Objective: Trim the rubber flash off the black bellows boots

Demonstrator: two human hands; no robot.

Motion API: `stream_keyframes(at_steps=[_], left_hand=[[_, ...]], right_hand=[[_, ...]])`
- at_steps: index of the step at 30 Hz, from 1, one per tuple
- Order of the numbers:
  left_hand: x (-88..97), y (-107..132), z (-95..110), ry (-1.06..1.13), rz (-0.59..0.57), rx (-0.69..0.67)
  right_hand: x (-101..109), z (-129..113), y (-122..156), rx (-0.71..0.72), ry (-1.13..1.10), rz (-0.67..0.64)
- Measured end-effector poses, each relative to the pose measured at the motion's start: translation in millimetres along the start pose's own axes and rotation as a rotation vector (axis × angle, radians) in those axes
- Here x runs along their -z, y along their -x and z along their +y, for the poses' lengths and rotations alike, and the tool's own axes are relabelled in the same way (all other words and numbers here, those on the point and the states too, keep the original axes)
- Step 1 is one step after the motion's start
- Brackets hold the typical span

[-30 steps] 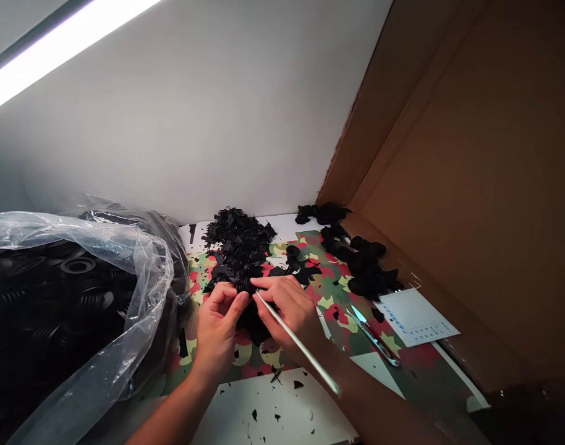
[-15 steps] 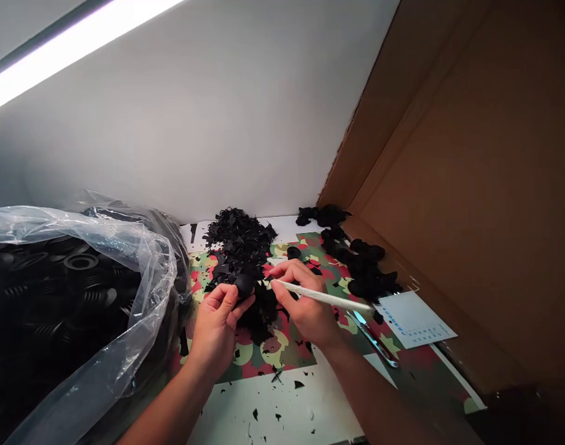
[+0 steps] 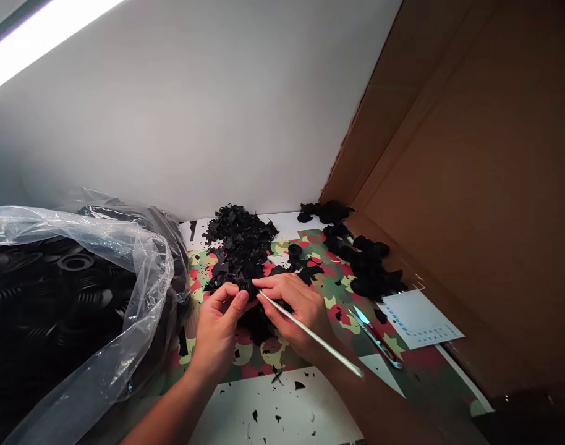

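Note:
My left hand (image 3: 220, 324) is closed, its thumb and fingers pinching a small black ribbed rubber part (image 3: 248, 288). Between the fingers of my right hand (image 3: 298, 312) lies a thin white stick (image 3: 317, 340), slanting back over the wrist. The stick's front end meets the right side of the rubber part, and right fingertips are at the part too. Whether the tip goes inside it is hidden by the fingers. Just beyond both hands rises a heap of black rubber scraps (image 3: 238, 241).
A clear plastic bag (image 3: 155, 259) full of black ribbed rubber parts stands left. On the camouflage-patterned mat (image 3: 326, 303) lie small scissors or snips (image 3: 375, 340) and a printed white card (image 3: 421, 318). Black pieces (image 3: 370, 269) line the cardboard wall (image 3: 472, 185) at right.
The rubber part has turned from showing a smooth round face to showing ribs. My right hand has come left to it, and the stick's back end has swung down toward me.

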State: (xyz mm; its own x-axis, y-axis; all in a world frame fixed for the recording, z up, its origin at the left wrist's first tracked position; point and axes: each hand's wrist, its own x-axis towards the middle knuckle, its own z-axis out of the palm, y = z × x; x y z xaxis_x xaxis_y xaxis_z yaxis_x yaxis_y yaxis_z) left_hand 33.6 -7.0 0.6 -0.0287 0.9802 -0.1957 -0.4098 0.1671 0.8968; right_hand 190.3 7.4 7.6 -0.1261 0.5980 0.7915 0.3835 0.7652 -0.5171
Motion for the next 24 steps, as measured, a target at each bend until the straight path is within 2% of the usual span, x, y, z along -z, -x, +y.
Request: stream_keyframes(at_steps=[10, 15, 19, 24], left_hand=[[3.8, 0, -2, -0.052, -0.019, -0.025], [0.6, -1, 0, -0.068, -0.040, -0.011], [-5.7, -2, 7, -0.004, -0.064, 0.004], [-10.3, 1, 21, 0.039, -0.153, 0.024]], right_hand=[[2, -9, -4, 0.173, 0.200, -0.028], [-2, -9, -2, 0.048, 0.206, -0.015], [-2, -7, 1, -0.075, 0.170, -0.057], [6, 9, -1, -0.194, 0.174, -0.026]])
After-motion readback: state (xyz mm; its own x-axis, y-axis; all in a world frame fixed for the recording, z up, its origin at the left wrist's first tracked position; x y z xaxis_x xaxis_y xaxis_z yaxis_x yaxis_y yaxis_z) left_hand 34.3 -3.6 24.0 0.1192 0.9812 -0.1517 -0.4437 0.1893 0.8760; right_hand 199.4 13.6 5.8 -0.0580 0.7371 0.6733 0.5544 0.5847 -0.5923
